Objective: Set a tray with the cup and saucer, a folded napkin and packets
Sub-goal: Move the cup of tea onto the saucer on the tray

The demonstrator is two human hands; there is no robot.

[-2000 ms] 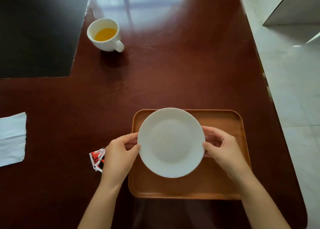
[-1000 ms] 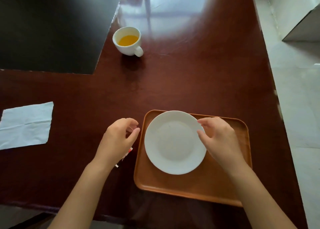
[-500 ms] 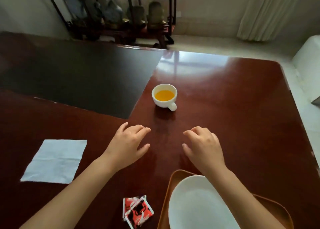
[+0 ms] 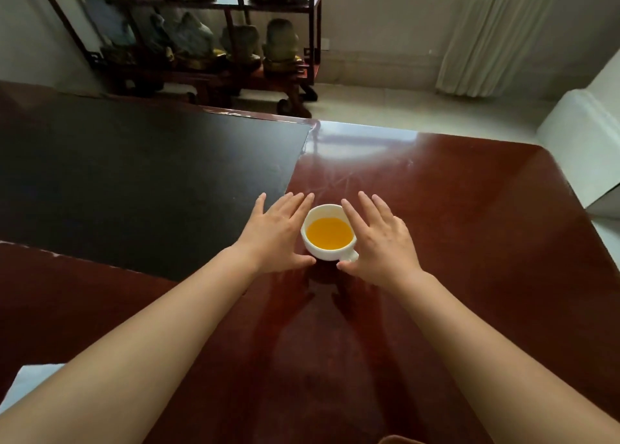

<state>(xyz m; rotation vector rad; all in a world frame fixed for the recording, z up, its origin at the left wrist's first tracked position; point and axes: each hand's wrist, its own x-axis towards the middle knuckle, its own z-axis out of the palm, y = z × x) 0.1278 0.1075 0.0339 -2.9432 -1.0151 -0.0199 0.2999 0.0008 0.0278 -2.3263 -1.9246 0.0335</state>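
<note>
A white cup (image 4: pixel 328 235) of orange liquid stands upright on the dark red table (image 4: pixel 469 242), its handle toward me on the right. My left hand (image 4: pixel 276 234) lies flat-fingered just left of the cup, thumb near its base. My right hand (image 4: pixel 377 239) flanks it on the right, fingers spread, thumb by the handle. Neither hand is closed around the cup. A corner of the white napkin (image 4: pixel 25 385) shows at the lower left behind my left forearm. A sliver of the wooden tray (image 4: pixel 396 439) peeks in at the bottom edge. Saucer and packets are out of view.
A black tabletop panel (image 4: pixel 134 182) fills the left half of the table. Beyond the far edge stands a dark shelf (image 4: pixel 208 41) with stone ornaments. A pale curtain (image 4: pixel 496 34) and a white furniture piece (image 4: pixel 583 141) are on the right.
Both hands have left the saucer on the tray and reached forward to either side of the cup. My view tilted up, so tray, saucer and packets dropped out of sight.
</note>
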